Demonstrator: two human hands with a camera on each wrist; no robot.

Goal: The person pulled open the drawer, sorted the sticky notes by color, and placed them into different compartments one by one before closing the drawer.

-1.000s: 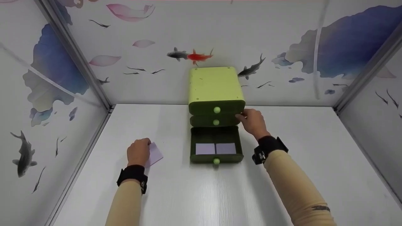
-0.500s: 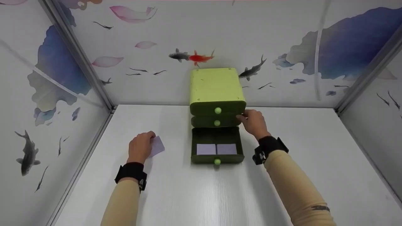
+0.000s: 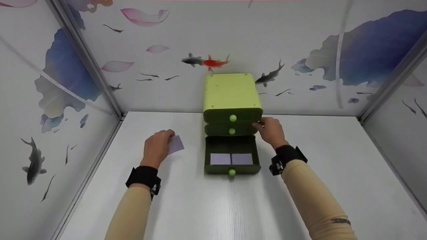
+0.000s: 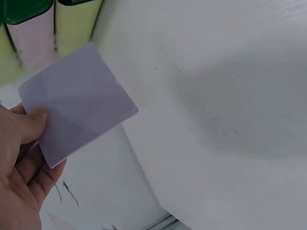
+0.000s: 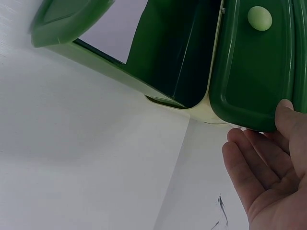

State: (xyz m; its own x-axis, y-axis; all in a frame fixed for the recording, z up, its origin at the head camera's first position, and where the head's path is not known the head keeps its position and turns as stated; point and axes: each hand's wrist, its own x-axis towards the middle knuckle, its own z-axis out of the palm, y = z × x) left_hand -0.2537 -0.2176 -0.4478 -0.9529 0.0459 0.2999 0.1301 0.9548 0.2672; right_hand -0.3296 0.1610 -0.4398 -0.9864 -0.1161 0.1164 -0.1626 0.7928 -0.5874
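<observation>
My left hand [image 3: 156, 148] pinches a lilac square sticky-note pad [image 4: 79, 103] by one edge, thumb on top and fingers beneath, just above the table left of a green drawer unit [image 3: 232, 91]. The unit's bottom drawer [image 3: 231, 169] is pulled out, with two lilac pads [image 3: 220, 159] lying side by side in it. My right hand [image 3: 271, 131] holds the unit's right edge: its thumb lies on the front of the middle drawer [image 5: 254, 62], and its other fingers are at the side. The top drawer [image 3: 217, 115] and middle drawer look closed.
The drawer unit stands at the back of a white table [image 3: 196, 206], against a wall [image 3: 160, 30] painted with fish and petals. Side walls with metal corner posts [image 3: 90, 63] close in the table left and right.
My left hand has lifted the sticky-note pad and moved it forward and right, toward the drawer unit. The right hand keeps its place at the unit's edge. The head view has shifted slightly.
</observation>
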